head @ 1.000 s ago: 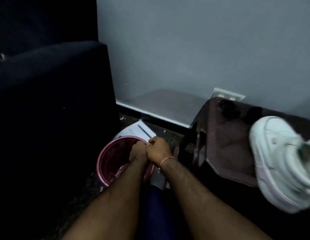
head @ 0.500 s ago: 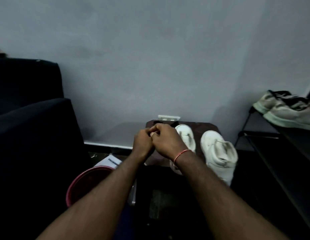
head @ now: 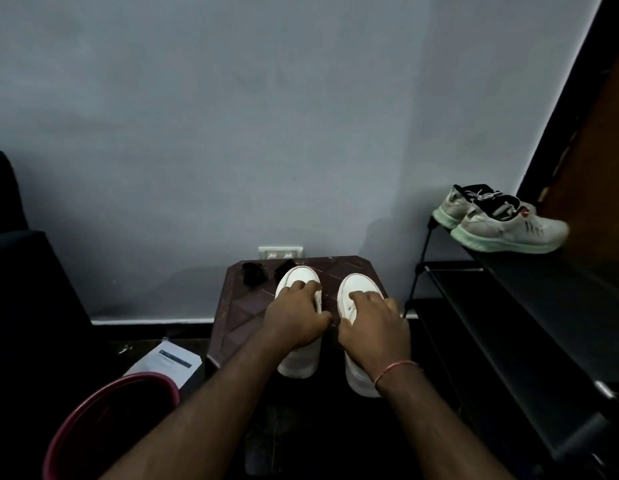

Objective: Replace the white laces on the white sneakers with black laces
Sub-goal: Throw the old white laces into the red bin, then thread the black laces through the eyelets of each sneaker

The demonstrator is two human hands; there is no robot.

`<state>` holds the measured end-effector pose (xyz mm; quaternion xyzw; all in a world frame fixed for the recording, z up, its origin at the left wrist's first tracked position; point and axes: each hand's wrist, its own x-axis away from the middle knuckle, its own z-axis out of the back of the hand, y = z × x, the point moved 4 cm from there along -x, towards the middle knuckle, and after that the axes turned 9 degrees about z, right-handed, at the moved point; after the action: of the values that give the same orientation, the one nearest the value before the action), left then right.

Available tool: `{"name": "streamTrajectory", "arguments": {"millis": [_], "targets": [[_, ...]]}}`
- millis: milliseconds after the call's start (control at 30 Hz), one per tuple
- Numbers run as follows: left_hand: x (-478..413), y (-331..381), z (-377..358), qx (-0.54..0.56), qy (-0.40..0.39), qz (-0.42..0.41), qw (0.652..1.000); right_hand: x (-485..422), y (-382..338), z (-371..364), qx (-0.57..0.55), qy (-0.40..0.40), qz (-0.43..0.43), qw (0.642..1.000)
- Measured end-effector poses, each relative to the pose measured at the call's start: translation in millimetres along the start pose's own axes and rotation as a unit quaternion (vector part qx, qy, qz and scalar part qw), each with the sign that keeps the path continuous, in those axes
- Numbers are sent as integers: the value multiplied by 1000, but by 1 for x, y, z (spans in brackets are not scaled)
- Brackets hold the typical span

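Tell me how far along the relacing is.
Done: nothing I can confirm; the lace areas are covered. In hand: the left hand holds the left sneaker, the right hand the right sneaker, both on the stool. Left: the black laces lie bundled at the stool's back, so all threading remains.

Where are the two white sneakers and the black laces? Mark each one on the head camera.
left sneaker (head: 299, 275), head view, on the bare toe cap.
right sneaker (head: 360, 282), head view, on the bare toe cap.
black laces (head: 254, 273), head view, on the left of two dark bundles.
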<state>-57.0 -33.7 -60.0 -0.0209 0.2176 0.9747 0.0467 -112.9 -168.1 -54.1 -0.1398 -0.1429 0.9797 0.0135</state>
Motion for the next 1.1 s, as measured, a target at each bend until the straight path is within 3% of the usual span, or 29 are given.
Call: {"name": "streamTrajectory", "arguments": {"millis": [200, 600, 967, 1033, 1100], "targets": [[0, -3, -2, 7, 26, 5, 1000, -28, 12, -2, -1, 18, 10, 1000], [0, -5, 2, 38, 22, 1, 999, -124, 31, -18, -8, -41, 3, 999], [2, 1, 0, 71, 31, 0, 997, -125, 37, -14, 22, -75, 27, 997], [2, 3, -1, 108, 30, 1, 994, -118, 20, -9, 63, -31, 70, 995], [3, 3, -1, 210, 32, 6, 977, -100, -5, -5, -29, 60, 130, 989]]}}
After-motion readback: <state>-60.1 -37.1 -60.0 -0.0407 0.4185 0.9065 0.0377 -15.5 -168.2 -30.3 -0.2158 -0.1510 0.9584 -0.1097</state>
